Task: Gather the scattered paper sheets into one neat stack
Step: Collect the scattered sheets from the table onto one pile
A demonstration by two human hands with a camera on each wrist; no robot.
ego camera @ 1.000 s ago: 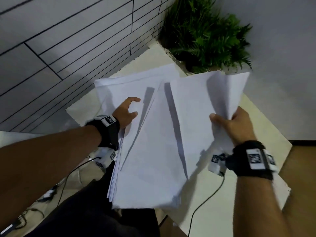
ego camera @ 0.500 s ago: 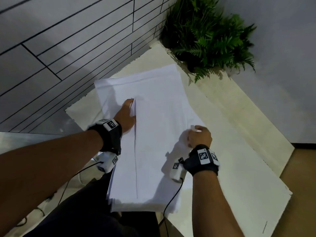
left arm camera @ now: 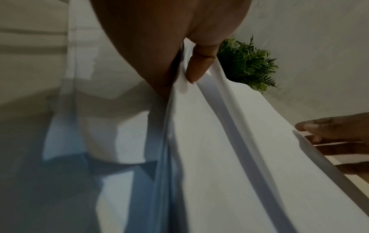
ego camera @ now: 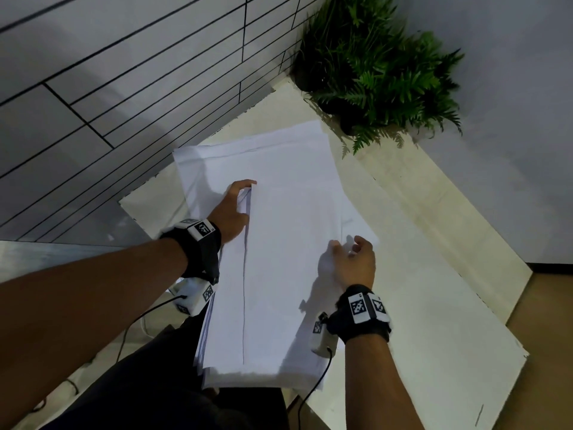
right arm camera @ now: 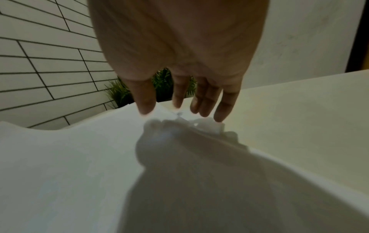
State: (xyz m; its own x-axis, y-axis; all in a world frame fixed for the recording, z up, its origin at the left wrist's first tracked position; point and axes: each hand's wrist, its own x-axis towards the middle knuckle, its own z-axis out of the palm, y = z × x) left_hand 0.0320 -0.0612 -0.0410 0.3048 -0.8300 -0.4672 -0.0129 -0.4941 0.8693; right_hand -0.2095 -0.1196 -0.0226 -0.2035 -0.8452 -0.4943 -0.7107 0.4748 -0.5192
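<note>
Now down flat on the stack (ego camera: pixel 288 259) at the table's (ego camera: pixel 434 305) near edge, right hand (ego camera: pixel 352 263) off the sheets, fingers (right arm camera: pixel 223 108) loose and empty, left hand (ego camera: pixel 231 211) still pinching the left edge; probably only squaring left, far edges lying fanned.

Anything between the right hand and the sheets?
Nothing visible. The right hand hangs with fingers extended, fingertips at the right edge of the sheets, with no object between. The left hand pinches their left edge. The plant stands apart at the table's far corner.
</note>
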